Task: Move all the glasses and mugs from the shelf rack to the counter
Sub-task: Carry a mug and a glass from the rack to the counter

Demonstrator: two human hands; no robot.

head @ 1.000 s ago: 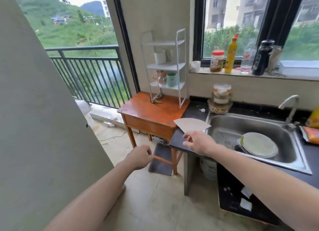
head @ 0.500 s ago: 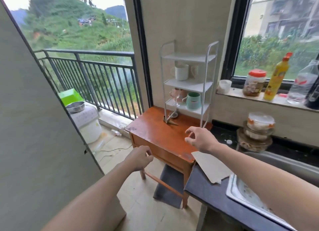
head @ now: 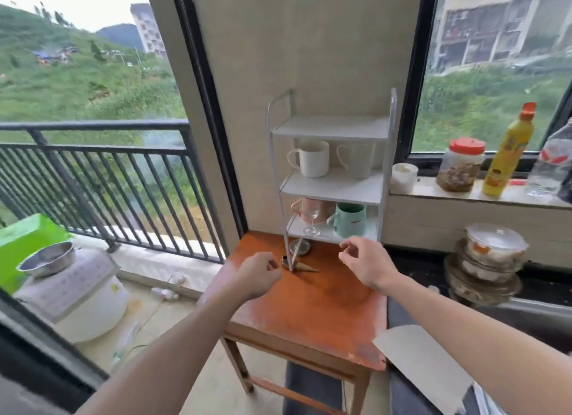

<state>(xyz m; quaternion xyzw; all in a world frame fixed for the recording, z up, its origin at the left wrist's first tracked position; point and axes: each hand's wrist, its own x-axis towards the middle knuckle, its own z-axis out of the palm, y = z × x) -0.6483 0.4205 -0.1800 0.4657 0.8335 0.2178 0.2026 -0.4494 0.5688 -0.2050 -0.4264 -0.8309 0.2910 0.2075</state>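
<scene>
Reaching for the rack (head: 332, 129), you are holding both hands empty: right hand (head: 365, 264) half open, left hand (head: 258, 275) loosely curled. Glass (head: 312, 219) and mugs (head: 311, 159) are sitting on its shelves; grip the stem low.

a home kitchen: mug-filled shelf rack (head: 332, 185), dark counter (head: 421, 269), stacked food containers (head: 489, 259), balcony railing (head: 93, 173)

A white shelf rack (head: 332, 185) stands at the back of an orange-brown wooden table (head: 309, 306). Its top shelf is bare. The middle shelf carries two mugs — a white mug (head: 312, 159) and a paler mug (head: 356, 160). The lowest shelf holds a pink mug (head: 305, 208), a wine glass (head: 312, 218) in front of it, and a green mug (head: 349, 219).
</scene>
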